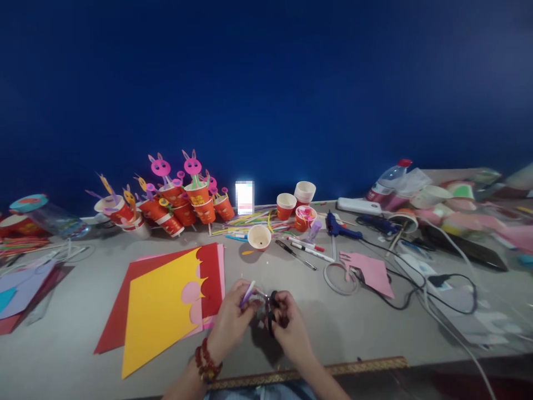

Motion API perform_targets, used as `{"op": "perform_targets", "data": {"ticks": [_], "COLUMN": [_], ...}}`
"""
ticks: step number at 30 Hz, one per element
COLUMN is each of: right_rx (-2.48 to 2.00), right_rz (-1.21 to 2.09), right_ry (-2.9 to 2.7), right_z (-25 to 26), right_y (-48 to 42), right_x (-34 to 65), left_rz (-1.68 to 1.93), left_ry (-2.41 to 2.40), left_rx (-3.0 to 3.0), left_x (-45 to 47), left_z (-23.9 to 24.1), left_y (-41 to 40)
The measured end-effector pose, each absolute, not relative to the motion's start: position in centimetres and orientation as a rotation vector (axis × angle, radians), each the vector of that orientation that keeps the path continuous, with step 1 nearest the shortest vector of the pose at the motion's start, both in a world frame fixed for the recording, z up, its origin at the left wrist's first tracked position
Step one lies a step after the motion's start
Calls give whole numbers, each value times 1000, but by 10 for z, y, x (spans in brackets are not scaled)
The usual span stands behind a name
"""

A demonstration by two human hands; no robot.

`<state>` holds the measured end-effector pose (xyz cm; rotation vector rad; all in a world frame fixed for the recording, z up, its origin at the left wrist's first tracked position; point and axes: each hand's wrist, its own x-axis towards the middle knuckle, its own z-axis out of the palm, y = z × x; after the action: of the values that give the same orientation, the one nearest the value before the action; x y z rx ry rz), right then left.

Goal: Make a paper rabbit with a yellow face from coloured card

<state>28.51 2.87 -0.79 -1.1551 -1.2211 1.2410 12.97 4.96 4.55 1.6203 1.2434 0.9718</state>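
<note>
pinching a thin purple strip point(247, 293), left hand point(229, 323) meets right hand point(292, 329) gripping black scissors point(271, 312).

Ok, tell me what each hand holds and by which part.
Left hand pinches a purple strip by its lower end; right hand holds scissors by their black handles.

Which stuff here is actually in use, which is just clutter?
In use: left hand pinching purple strip; right hand gripping what look like scissors.
Lying about: yellow sheet, glue gun, paper cup, bunny cups, markers, bottle.
</note>
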Motion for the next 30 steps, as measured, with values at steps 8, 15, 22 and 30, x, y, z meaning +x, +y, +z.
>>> {"op": "perform_targets", "data": {"ticks": [8, 15, 22, 30], "right_rx": [-1108, -1021, -925, -881], "right_rz": [1037, 958, 531, 399], "right_ry": [-1309, -1391, -1760, -1831], "right_z": [17, 16, 23, 30], "right_y": [29, 22, 22, 26], "right_x": [288, 289, 302, 305], "left_rz": [1165, 1277, 1263, 1160], "left_ry": [1180, 1151, 1201, 1021], "left_rx": [1333, 1208, 1024, 887], "left_x": [140, 151, 154, 148], "left_z": [34, 45, 45, 47], "left_y": [38, 38, 38, 29]}}
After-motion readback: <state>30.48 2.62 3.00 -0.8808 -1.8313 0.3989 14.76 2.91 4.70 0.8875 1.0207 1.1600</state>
